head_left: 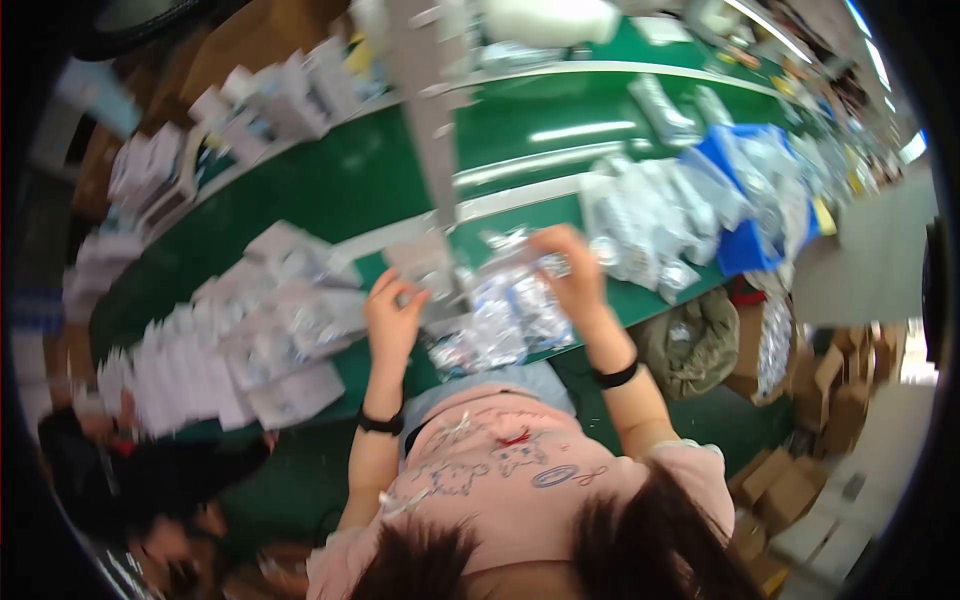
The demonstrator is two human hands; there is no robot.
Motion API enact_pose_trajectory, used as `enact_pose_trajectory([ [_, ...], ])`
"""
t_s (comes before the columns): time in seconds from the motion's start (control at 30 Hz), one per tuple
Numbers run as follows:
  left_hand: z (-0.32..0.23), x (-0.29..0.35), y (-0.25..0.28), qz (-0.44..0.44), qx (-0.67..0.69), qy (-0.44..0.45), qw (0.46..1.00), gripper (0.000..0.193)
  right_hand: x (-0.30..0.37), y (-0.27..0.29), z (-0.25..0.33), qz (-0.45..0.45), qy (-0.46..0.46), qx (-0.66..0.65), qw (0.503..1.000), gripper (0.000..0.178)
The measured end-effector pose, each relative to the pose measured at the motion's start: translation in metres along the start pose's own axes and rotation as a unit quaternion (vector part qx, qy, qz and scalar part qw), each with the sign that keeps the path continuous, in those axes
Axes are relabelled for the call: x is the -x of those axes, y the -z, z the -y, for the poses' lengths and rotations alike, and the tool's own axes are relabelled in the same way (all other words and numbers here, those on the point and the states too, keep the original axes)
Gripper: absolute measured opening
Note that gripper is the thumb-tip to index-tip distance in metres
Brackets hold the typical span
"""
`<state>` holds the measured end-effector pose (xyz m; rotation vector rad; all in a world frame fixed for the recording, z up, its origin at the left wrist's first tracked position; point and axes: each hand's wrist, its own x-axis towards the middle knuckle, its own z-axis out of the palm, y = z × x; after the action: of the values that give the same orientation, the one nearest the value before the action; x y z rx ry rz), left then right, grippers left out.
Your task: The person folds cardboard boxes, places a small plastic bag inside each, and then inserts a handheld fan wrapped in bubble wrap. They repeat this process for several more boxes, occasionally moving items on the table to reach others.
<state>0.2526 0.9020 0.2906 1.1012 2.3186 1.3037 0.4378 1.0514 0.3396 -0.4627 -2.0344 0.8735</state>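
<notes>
My left hand (393,318) is curled, thumb and fingers bent together at the lower left edge of a pale flat packet (425,262). Whether it grips that packet is blurred. To the right, my right hand (572,272) is raised with bent fingers drawn close to the thumb. What lies in its fingertips is smeared. Between and below the hands, several small clear plastic bags (497,325) with shiny contents lie in a pile at the near edge of the green table.
Left lie rows of white packets (200,375). Right are a heap of clear bags (645,215) and a blue bin (765,195). A pale post (432,120) rises ahead. A green sack (692,345) and cardboard boxes (835,390) stand lower right. Another person's dark sleeve (150,470) is lower left.
</notes>
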Motion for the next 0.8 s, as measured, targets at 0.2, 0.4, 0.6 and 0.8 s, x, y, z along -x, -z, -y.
enact_pose_trajectory([
  [0.2, 0.005, -0.001, 0.004, 0.018, 0.029, 0.033, 0.999, 0.015, -0.004, -0.052, 0.029, 0.063, 0.229, -0.002, 0.971, 0.022],
  [0.4, 0.008, -0.001, 0.0, -0.004, 0.021, 0.006, 1.0, 0.015, 0.001, -0.061, 0.013, 0.12, 0.277, 0.121, 0.946, 0.011],
  [0.6, 0.002, 0.004, -0.001, -0.013, 0.015, -0.009, 1.0, 0.015, 0.02, -0.073, 0.001, 0.262, 0.269, 0.117, 0.919, 0.015],
  [0.8, 0.014, 0.008, 0.001, -0.024, 0.007, -0.014, 1.0, 0.015, 0.029, -0.076, 0.016, 0.295, 0.175, 0.151, 0.927, 0.044],
])
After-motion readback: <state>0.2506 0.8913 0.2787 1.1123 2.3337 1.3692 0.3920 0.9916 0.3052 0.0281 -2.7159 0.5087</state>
